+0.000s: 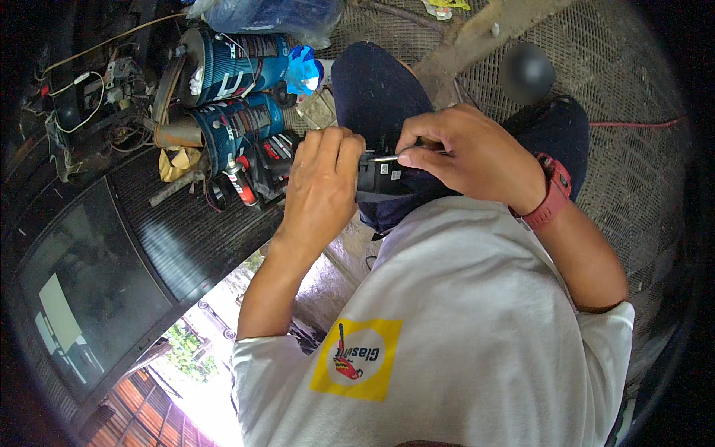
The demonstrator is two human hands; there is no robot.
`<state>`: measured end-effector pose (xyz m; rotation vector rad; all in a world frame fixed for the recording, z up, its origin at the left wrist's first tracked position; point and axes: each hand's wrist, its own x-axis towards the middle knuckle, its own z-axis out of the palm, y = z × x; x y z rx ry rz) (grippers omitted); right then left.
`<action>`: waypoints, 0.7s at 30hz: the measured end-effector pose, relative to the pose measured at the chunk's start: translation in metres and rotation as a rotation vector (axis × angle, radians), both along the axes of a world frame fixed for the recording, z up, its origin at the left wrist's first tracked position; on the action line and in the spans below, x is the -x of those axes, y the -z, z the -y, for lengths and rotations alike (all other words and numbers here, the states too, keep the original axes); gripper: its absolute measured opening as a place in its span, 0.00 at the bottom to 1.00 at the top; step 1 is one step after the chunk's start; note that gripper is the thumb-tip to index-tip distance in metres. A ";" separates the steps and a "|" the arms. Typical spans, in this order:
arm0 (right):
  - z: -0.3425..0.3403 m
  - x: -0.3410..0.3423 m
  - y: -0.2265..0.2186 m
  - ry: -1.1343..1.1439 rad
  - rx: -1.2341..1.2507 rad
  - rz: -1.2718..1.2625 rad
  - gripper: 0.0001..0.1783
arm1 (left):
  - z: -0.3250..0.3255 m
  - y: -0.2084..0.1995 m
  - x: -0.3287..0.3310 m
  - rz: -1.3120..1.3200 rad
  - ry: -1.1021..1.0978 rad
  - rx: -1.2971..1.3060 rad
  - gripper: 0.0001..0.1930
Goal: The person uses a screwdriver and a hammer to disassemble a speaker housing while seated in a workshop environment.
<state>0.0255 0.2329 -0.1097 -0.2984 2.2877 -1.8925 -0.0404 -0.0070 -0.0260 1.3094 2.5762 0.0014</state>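
Observation:
My left hand is closed around the left end of a black plastic part that has small pale labels on its face. The part rests over my dark-trousered lap. In my right hand, thumb and fingers pinch a slim metal tool. Its bright tip points left and meets the upper edge of the part, near the left hand's fingertips. The fingers cover the rest of the tool, so its exact kind is unclear. Part of the black piece is hidden under the left hand.
Left of my hands stand two blue tins, a red and white spray can and a black container with red markings. A crumpled blue wrapper lies by the tins. A blurred dark round object is on the woven floor.

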 end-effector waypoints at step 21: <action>0.006 0.003 -0.001 0.030 0.080 0.052 0.06 | 0.006 -0.003 -0.001 0.014 -0.065 -0.054 0.35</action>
